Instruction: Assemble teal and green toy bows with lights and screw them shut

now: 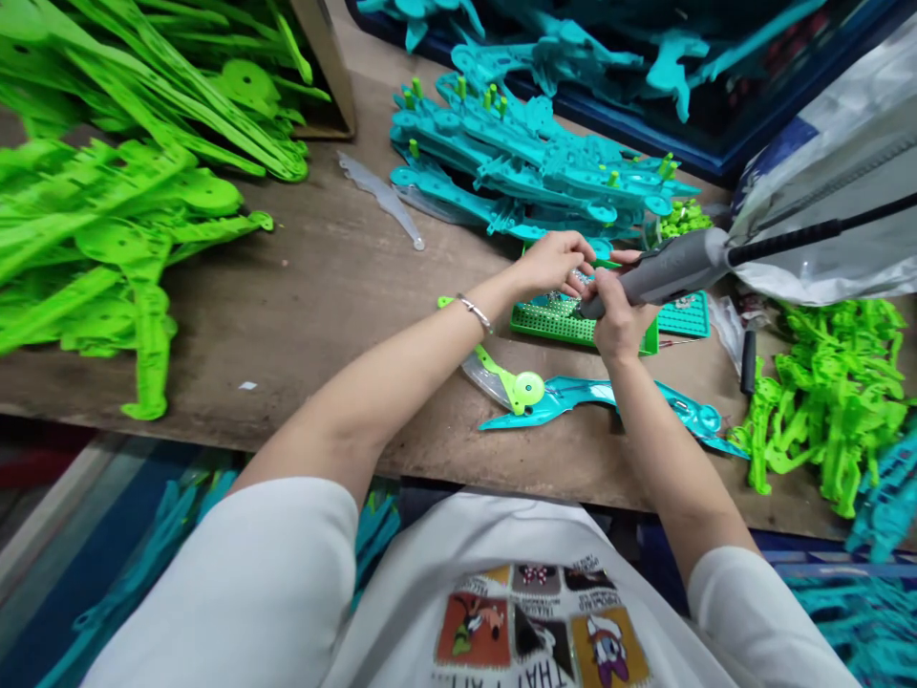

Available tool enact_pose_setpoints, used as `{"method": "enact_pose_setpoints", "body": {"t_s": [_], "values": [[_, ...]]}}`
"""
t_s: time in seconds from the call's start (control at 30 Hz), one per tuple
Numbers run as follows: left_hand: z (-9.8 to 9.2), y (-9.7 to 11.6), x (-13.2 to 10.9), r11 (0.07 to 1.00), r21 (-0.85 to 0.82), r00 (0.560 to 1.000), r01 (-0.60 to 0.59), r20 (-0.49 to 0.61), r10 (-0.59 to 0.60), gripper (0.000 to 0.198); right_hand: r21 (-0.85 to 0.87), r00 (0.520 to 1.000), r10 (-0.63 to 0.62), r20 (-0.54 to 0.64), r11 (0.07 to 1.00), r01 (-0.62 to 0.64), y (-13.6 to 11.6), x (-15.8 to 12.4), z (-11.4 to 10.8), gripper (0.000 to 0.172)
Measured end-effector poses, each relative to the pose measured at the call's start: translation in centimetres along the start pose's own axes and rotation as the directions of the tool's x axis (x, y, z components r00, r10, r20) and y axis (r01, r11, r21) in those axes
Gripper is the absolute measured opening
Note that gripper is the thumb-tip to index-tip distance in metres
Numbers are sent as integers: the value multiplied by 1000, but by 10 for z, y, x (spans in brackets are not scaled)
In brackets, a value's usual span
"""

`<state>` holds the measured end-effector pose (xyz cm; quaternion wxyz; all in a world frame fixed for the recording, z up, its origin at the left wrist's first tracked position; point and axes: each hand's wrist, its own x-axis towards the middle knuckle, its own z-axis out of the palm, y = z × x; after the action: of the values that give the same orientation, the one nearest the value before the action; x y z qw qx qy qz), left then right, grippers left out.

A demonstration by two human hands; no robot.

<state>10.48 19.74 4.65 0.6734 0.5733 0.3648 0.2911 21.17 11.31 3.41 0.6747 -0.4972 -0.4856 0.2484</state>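
Note:
My right hand (pixel 619 315) grips a grey electric screwdriver (pixel 673 268), whose black cord runs off to the right. Curled over a green perforated basket (pixel 548 325) of small screws, my left hand (pixel 557 263) has its fingers drawn together by the screwdriver's front end; anything between them is too small to make out. Below both hands, a long turquoise plastic part (pixel 573 397) lies on the table, with a lime-green arm (pixel 528 389) and a clear curved blade (pixel 488 380) at its left end. My right forearm covers part of it.
Stacked turquoise parts (pixel 516 162) stand behind the hands, before a dark blue crate (pixel 709 143). Lime parts are heaped at left (pixel 121 239) and right (pixel 838 401). A loose clear blade (pixel 383 201) and a turquoise basket (pixel 686 315) lie on the brown table (pixel 308 315).

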Motion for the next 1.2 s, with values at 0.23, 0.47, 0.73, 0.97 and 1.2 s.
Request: {"method": "enact_pose_setpoints", "body": {"t_s": [0.23,0.47,0.73,0.97,1.2], "values": [[-62,-9,-80,961,103,830,-259,-485,275,9,71,997,-31,-73,997,36,9,2,10,31],[-75,-53,-187,930,245,617,-274,-697,366,18,28,998,-16,-59,999,18,11,5,11,24],[-17,-96,-261,910,410,701,60,-666,254,28,35,999,-45,0,998,45,12,9,14,20],[15,-92,-253,618,771,826,-155,-242,509,57,124,996,-85,16,989,82,-35,-9,12,25],[19,-98,-231,478,853,881,-207,-51,471,70,104,918,71,390,987,-120,-85,-87,-2,24]]}}
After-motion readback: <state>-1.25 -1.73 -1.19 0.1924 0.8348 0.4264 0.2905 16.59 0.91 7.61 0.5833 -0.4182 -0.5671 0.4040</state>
